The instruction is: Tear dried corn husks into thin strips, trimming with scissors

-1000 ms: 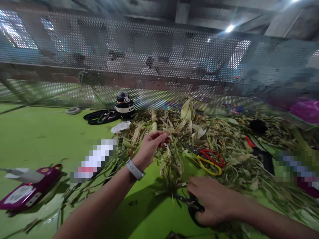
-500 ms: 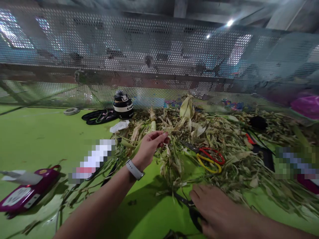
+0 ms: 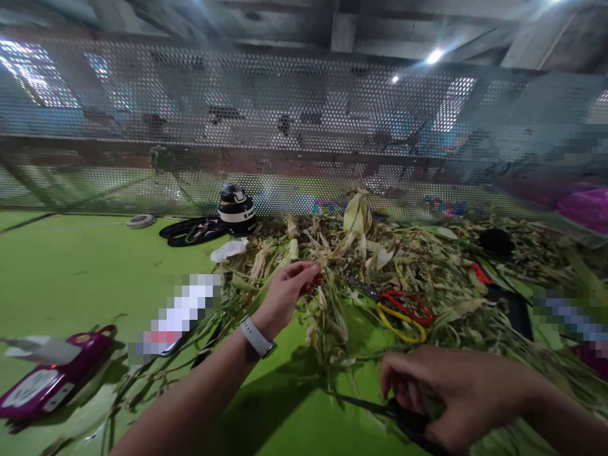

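My left hand (image 3: 287, 291), with a grey watch band on its wrist, is raised over the middle of the table with thumb and fingers pinched together. Pale dry corn husk strips (image 3: 327, 316) show at and below its fingertips, which partly hide the pinched end. Low on the right, my right hand (image 3: 441, 389) is blurred and curls around the handles of black scissors (image 3: 380, 408). Their blades point left, just above the green table top (image 3: 285, 405). Beyond it, scissors with red and yellow handles (image 3: 403, 313) lie among the husks.
A husk heap (image 3: 418, 253) spreads across the back and right. Behind it stands a perforated metal panel (image 3: 294, 145). A black bottle (image 3: 236, 212), dark pouch-like item (image 3: 192, 231), tape roll (image 3: 141, 221) and purple power strip (image 3: 57, 373) are to the left.
My right hand has moved right with the black scissors, and its fingers have come up off the table. My left hand keeps its pinch in nearly the same place. The view has tilted up slightly.
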Demonstrator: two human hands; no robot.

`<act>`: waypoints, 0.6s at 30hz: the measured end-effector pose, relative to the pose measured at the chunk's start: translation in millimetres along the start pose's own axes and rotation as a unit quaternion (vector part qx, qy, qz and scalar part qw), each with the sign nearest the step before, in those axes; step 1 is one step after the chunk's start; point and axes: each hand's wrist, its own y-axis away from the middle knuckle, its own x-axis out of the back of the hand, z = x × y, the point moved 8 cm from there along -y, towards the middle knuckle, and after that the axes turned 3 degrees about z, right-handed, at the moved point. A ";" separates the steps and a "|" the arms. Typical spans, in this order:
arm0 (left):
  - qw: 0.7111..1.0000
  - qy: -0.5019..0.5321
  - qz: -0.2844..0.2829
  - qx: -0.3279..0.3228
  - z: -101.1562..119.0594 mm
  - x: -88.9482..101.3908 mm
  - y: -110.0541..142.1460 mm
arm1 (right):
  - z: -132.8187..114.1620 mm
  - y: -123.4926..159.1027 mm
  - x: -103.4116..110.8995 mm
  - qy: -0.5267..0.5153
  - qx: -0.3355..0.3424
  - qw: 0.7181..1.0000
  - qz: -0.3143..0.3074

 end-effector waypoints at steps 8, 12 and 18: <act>0.999 -0.022 0.022 -0.028 6.5 -0.2 2.0 | 31.0 -26.8 35.1 -0.269 0.076 0.940 0.195; 0.998 -0.012 0.022 -0.052 14.5 -5.1 7.7 | 48.8 -32.2 52.6 -0.156 0.033 0.921 0.356; 0.995 -0.063 -0.015 -0.071 16.3 -20.7 19.7 | 51.8 -28.5 52.1 -0.058 0.007 0.915 0.399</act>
